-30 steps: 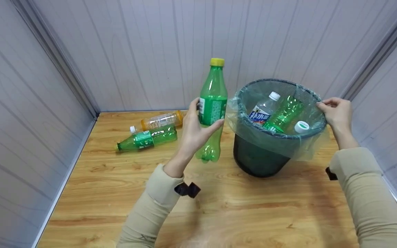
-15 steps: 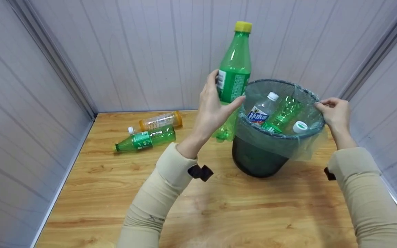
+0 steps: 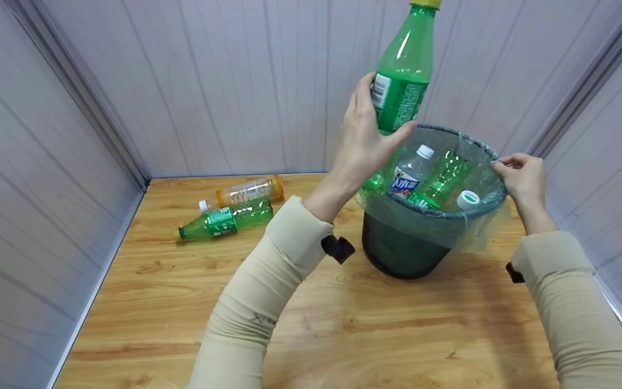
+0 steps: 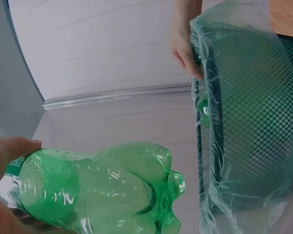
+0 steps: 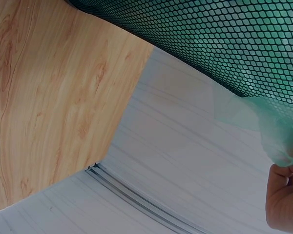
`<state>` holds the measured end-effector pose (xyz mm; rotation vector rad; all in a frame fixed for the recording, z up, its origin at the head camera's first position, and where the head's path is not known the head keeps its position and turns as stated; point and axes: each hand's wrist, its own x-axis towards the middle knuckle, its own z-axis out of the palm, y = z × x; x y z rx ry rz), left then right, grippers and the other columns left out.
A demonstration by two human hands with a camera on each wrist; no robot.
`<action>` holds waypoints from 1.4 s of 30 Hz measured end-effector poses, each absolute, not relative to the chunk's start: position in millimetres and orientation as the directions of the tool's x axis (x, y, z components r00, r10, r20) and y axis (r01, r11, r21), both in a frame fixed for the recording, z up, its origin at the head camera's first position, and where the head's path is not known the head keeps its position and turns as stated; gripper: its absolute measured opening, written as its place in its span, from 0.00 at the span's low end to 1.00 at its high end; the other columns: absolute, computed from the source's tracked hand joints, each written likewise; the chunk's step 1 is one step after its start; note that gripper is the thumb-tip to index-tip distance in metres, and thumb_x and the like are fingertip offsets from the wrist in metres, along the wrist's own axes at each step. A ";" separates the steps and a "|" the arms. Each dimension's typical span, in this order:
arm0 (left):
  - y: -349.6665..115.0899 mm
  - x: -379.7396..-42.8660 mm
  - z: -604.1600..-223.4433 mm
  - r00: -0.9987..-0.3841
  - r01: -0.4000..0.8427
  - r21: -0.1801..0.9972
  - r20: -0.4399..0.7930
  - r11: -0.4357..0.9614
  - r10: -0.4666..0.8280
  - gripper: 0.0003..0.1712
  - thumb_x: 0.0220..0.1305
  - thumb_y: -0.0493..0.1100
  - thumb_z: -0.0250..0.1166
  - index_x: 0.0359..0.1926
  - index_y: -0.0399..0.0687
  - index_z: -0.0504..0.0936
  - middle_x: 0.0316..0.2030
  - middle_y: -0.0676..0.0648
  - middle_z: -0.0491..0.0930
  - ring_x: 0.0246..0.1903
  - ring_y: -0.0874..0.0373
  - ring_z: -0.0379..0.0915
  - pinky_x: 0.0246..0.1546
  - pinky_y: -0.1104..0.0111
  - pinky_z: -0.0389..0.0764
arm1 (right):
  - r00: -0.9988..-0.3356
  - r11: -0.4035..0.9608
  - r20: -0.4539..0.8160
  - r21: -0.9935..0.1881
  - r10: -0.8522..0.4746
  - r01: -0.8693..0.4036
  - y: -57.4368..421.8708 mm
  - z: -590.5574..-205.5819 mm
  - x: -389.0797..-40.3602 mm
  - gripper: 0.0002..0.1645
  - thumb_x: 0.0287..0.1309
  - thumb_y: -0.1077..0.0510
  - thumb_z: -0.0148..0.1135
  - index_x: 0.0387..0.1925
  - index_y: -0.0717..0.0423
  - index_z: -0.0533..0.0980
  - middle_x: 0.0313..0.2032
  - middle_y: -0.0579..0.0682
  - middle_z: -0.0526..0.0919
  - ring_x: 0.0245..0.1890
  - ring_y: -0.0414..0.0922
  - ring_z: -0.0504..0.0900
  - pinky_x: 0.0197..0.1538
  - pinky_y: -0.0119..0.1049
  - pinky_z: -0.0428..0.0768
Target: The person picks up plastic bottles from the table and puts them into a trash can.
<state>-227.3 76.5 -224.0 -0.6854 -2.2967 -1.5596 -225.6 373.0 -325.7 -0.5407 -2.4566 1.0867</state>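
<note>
My left hand [image 3: 367, 132] grips a green plastic bottle [image 3: 405, 75] round its label. The bottle is held nearly upright, leaning right, its yellow cap cut by the top of the head view. Its base [image 4: 156, 190] shows beside the bin's rim in the left wrist view. A dark mesh bin [image 3: 405, 254] with a thin green liner bag [image 3: 478, 232] folded over its rim stands on the table. My right hand [image 3: 524, 175] pinches the liner at the right of the rim. Inside lie a clear bottle with a blue label [image 3: 411, 170], a green bottle [image 3: 446, 175] and a white-capped bottle [image 3: 468, 200].
At the left of the wooden table [image 3: 192, 313] an orange-banded clear bottle [image 3: 251, 190] and a green bottle [image 3: 230, 219] lie on their sides, one behind the other. Pale panel walls [image 3: 235, 81] enclose the table at the back and both sides.
My left hand has lifted the green bottle up and to the right, from left of the bin to the rim's left side. My right hand stays at the rim.
</note>
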 end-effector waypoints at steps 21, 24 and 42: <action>108.9 -265.1 -257.6 -0.801 0.598 0.735 0.557 0.320 0.218 0.46 0.49 0.46 0.68 0.63 0.42 0.50 0.52 0.45 0.63 0.48 0.59 0.64 0.46 0.75 0.67 | -0.858 0.620 0.194 -0.766 0.475 0.170 358.1 -326.1 -233.3 0.15 0.54 0.56 0.58 0.34 0.67 0.75 0.16 0.34 0.68 0.19 0.32 0.66 0.21 0.24 0.66; 112.9 -267.8 -261.1 -0.793 0.609 0.734 0.567 0.302 0.220 0.46 0.49 0.46 0.68 0.63 0.43 0.51 0.52 0.45 0.63 0.48 0.59 0.63 0.46 0.76 0.66 | -0.857 0.614 0.187 -0.769 0.481 0.177 359.1 -326.3 -234.0 0.15 0.54 0.56 0.58 0.34 0.67 0.75 0.17 0.35 0.69 0.20 0.33 0.66 0.21 0.24 0.66; 128.7 -284.5 -299.8 -0.815 0.573 0.673 0.528 0.469 0.238 0.49 0.45 0.52 0.69 0.62 0.42 0.51 0.52 0.45 0.63 0.44 0.59 0.66 0.44 0.73 0.70 | -0.860 0.615 0.176 -0.767 0.478 0.185 360.1 -326.4 -238.7 0.16 0.54 0.56 0.57 0.36 0.67 0.75 0.20 0.37 0.69 0.23 0.35 0.66 0.21 0.24 0.66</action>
